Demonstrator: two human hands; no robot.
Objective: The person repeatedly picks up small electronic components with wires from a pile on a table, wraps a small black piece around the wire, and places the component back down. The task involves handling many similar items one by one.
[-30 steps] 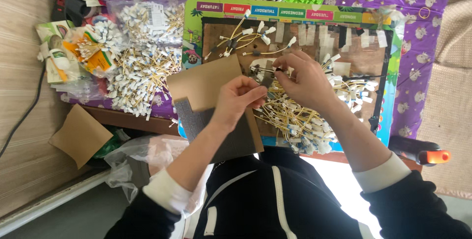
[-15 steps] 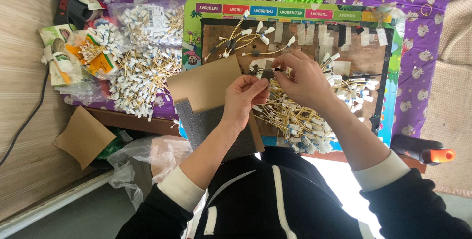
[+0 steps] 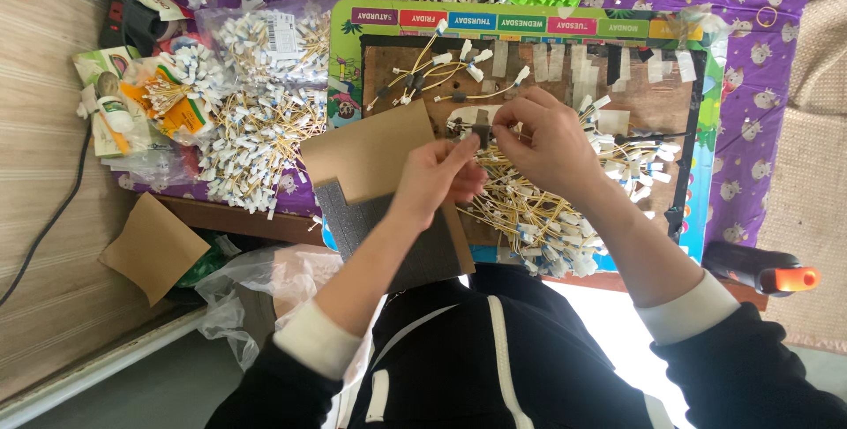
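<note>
Fingertips of both the left hand (image 3: pixel 438 175) and right hand (image 3: pixel 549 139) are pinched on a small dark connector (image 3: pixel 482 132) held over the middle of the brown board (image 3: pixel 401 63), with yellow wires (image 3: pixel 520 213) heaped towards its near edge.

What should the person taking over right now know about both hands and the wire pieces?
Left hand: fingertips pinched on a small dark part, over the brown board.
Right hand: pinching the same part from the other side.
Wires: a loose yellow heap with white tags under the hands; a few taped along the board's top; a bigger pile to the left.
Cardboard sheet lies by the left hand.
Done or left: cannot tell which piles are finished.
</note>
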